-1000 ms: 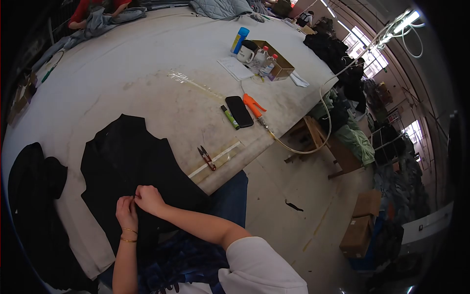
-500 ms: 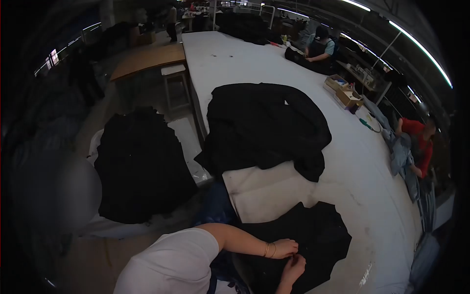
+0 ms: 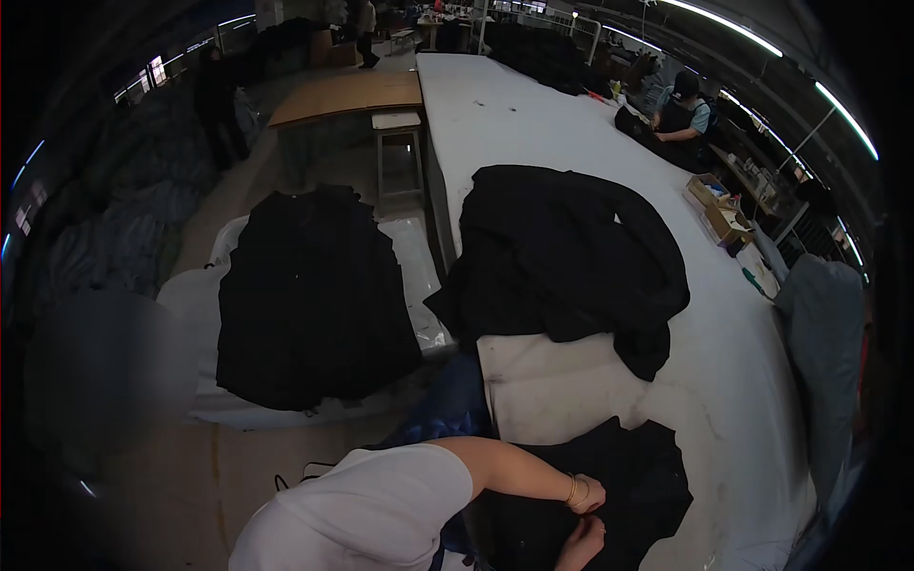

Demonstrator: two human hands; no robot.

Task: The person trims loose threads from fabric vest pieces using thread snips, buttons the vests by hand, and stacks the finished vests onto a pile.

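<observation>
A black cloth piece (image 3: 636,476) lies spread on the near end of the white table. My left hand (image 3: 590,494), with thin bracelets at its wrist, is over this cloth with its fingers pinched together. Just below it, my right hand (image 3: 582,545) is also closed, thumb and fingers meeting close to the left fingertips. Whatever is between the fingers is too small and dark to make out. Beyond my hands, a larger heap of black fabric (image 3: 571,257) rests on the table.
More black cloth (image 3: 314,295) is stacked on a low support at left. A stool (image 3: 396,122) and a brown-topped table (image 3: 343,97) stand behind it. Small boxes (image 3: 728,225) sit along the white table's (image 3: 533,124) right edge. A co-worker (image 3: 684,114) handles dark cloth farther off; a grey-blue garment (image 3: 824,324) hangs at right.
My view has swung left, so the scene sits farther right. At the right edge, the grey-blue garment is now raised, mostly hiding the co-worker in red. My hands stay together over the black cloth.
</observation>
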